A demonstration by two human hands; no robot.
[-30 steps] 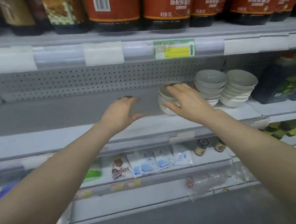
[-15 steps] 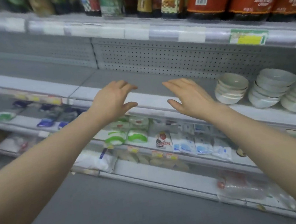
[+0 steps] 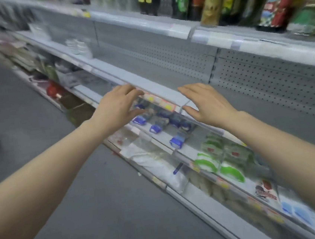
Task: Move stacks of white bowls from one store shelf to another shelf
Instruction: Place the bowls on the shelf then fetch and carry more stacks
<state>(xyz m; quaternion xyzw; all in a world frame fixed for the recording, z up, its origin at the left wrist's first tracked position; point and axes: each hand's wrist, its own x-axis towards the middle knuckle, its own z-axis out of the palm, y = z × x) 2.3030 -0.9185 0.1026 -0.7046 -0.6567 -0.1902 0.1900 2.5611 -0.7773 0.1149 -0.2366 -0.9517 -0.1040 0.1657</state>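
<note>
Head view, looking along a store aisle. All places are given relative to the middle shelf, whose long axis runs from lower right to upper left of the view.

(a) My left hand hovers at the front lip of the middle shelf with fingers spread and loosely bent, and it grips nothing. My right hand hovers beside it, partly over the same lip, palm down and fingers relaxed, also empty. The two hands are apart and face each other across a gap.

(b) The white bowls stand on the middle shelf, far along it toward its upper-left end and well apart from both hands. They are blurred; I read them as a few low stacks close together, but I cannot count them or tell whether they stand straight.

(c) The stretch of the middle shelf between hands and bowls shows bare grey board. Dark bottles stand on the level above it and packets lie on the level below.

(d) Governing relation: the bowls lie ahead and to the left, along the shelf's long axis. The left hand is the nearer, though neither hand looks within reach. In my judgement the next move calls for travel along the middle shelf toward the bowls before any grasp
</note>
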